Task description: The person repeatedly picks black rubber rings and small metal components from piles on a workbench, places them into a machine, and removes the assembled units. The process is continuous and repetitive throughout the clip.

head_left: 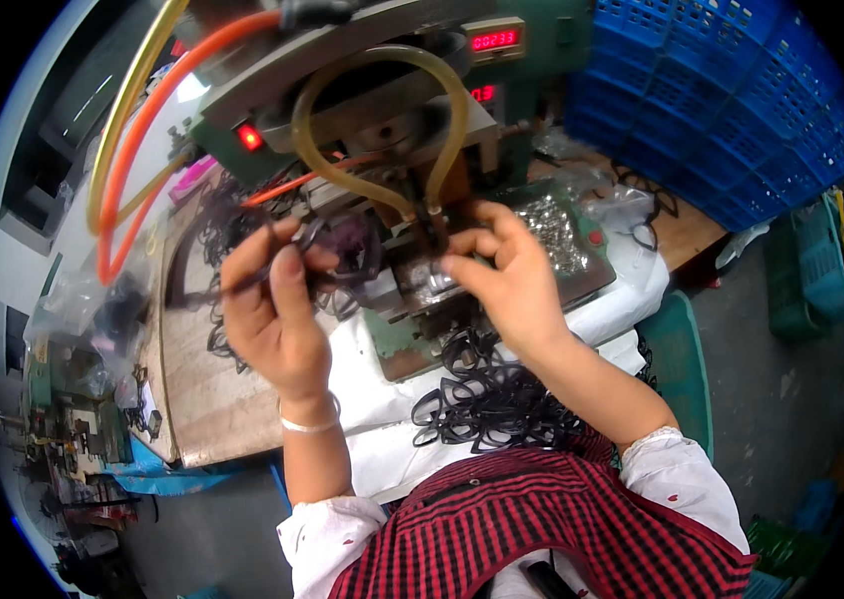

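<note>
My left hand is raised left of the press head, thumb and fingers closed on a thin dark band that is smeared by motion. A dark, purplish loop shows just right of its fingertips; whether it belongs to the same band I cannot tell. My right hand reaches in from the right to the tooling of the bench press. Its thumb and index finger are pinched together beside a small metal block, and what they hold is too small to make out. Two yellowish tubes curve down between my hands.
A heap of black looped bands lies on white sheeting in front of me. Behind my right hand is a tray of small shiny metal parts. Blue plastic crates stand at the far right. An orange hose hangs at the left.
</note>
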The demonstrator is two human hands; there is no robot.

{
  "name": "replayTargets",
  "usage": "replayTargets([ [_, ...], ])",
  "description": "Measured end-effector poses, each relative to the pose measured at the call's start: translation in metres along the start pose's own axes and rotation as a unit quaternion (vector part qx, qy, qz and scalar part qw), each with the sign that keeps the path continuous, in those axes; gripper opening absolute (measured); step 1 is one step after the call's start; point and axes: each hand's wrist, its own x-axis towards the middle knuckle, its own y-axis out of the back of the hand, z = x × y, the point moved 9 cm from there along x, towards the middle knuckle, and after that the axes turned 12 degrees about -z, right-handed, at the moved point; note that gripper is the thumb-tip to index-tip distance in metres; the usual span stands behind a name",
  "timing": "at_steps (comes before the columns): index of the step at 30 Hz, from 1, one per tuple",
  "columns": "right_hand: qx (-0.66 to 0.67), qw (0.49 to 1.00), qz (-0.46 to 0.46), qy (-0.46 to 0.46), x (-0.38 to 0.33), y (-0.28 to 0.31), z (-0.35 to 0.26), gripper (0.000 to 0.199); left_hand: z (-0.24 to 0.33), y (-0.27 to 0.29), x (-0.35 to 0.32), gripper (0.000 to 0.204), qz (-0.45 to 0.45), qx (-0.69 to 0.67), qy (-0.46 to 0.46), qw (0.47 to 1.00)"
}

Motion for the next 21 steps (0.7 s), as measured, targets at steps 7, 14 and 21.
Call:
replayTargets([
  [7,-0.547,0.829,0.08,0.077,-0.006,0.081,0.008,0.032,-0.012,-0.093,-0.085,0.031,-0.244,-0.397,0.433,0.772],
  [14,-0.588,0.789,0.132,0.124,0.0,0.128,0.026,0.014,-0.053,-0.137,-0.107,0.038,-0.177,-0.47,0.525,0.687],
  [21,-0.499,0.85,0.134,0.101,-0.004,0.141,0.035,0.012,-0.054,-0.14,-0.112,0.038,-0.166,-0.43,0.548,0.698],
])
